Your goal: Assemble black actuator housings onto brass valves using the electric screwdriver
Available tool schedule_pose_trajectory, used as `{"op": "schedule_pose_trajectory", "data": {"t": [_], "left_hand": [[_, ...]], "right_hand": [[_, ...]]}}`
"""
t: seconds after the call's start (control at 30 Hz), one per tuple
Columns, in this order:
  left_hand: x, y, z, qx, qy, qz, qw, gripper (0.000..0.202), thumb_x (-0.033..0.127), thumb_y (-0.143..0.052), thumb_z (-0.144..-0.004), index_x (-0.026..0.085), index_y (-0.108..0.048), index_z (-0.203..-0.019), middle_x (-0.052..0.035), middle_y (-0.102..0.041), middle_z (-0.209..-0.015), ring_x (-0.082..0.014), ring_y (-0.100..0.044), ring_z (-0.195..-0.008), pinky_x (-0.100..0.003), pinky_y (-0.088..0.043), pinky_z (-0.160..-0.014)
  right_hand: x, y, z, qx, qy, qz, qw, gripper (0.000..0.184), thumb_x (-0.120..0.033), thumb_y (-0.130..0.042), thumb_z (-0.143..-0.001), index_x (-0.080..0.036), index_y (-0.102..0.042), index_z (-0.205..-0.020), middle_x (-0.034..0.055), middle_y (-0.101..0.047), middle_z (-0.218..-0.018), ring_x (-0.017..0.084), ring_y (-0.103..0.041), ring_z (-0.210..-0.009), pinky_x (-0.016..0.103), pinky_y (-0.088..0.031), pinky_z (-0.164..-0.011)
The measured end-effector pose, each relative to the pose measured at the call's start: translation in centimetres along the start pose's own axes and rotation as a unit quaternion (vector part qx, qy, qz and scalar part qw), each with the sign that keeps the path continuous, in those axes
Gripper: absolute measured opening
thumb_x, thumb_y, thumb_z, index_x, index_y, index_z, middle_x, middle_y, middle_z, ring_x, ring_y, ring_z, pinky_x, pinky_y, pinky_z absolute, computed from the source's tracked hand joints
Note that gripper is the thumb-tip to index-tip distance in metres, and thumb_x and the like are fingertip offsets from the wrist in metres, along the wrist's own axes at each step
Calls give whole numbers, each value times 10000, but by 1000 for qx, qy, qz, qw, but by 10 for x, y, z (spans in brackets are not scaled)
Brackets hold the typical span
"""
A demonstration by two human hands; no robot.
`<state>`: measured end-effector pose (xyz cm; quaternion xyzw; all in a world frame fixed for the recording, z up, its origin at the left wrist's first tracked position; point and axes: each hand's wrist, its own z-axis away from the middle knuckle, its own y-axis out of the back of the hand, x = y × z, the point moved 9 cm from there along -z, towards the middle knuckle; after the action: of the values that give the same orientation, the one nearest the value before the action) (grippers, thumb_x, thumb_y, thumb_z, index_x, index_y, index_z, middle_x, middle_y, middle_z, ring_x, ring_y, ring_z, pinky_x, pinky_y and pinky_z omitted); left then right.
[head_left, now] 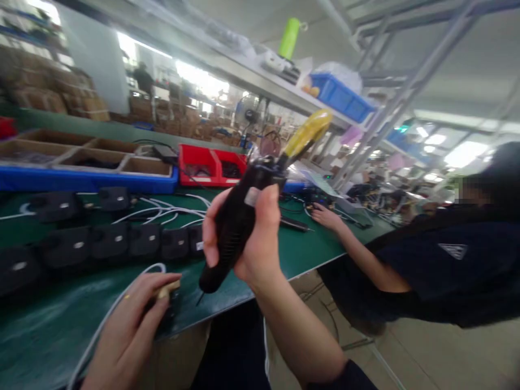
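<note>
My right hand (262, 244) is wrapped around a black electric screwdriver (235, 219), held tilted above the table's front edge. Its thin bit (200, 298) points down, and a yellow coiled cord (306, 134) rises from its upper end. To the left and lower, my left hand (132, 317) pinches a small tan piece (173, 285) between thumb and fingers. Something dark below those fingers is mostly hidden. A white cable (109, 314) loops beside that hand. Several black box-shaped housings (108, 241) with white labels stand in rows behind it.
A blue divided tray (89, 179) and red bins (199, 162) line the back of the green table (60, 319). White cables (162, 211) lie before them. Beyond my right hand rests a dark pen-like tool (294, 223). A co-worker (439, 265) sits at right, one hand on the table.
</note>
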<state>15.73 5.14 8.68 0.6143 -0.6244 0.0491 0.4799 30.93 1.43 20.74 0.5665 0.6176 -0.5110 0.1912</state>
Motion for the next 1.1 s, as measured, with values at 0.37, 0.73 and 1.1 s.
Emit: {"op": "schedule_pose_trajectory", "data": {"t": [0.37, 0.73, 1.1], "left_hand": [[-1, -8, -5, -53, 28, 76, 995, 268, 338, -469, -997, 234, -700, -1086, -51, -687, -973, -221, -640, -946, -314, -520, -803], [4, 1, -11, -61, -5, 70, 996, 264, 357, -506, -950, 258, -748, -989, -52, -764, -976, -265, -696, -968, -386, -558, -880], [-2, -4, -13, -41, 19, 65, 997, 355, 381, -414, -977, 241, -693, -809, -22, -684, -749, -218, -598, -736, -370, -496, -768]], "right_hand": [[4, -26, 8, -9, -11, 45, 999, 659, -882, -550, -741, -234, -648, -672, -5, -550, -487, 135, -475, -348, 241, -301, -303], [18, -47, 9, -47, -77, 73, 993, 658, -900, -496, -725, -247, -570, -693, -28, -543, -515, 116, -504, -391, 228, -418, -344], [26, -59, 4, -66, -76, 69, 993, 561, -772, -655, -721, -252, -506, -570, -56, -454, -421, 102, -434, -337, 245, -335, -325]]}}
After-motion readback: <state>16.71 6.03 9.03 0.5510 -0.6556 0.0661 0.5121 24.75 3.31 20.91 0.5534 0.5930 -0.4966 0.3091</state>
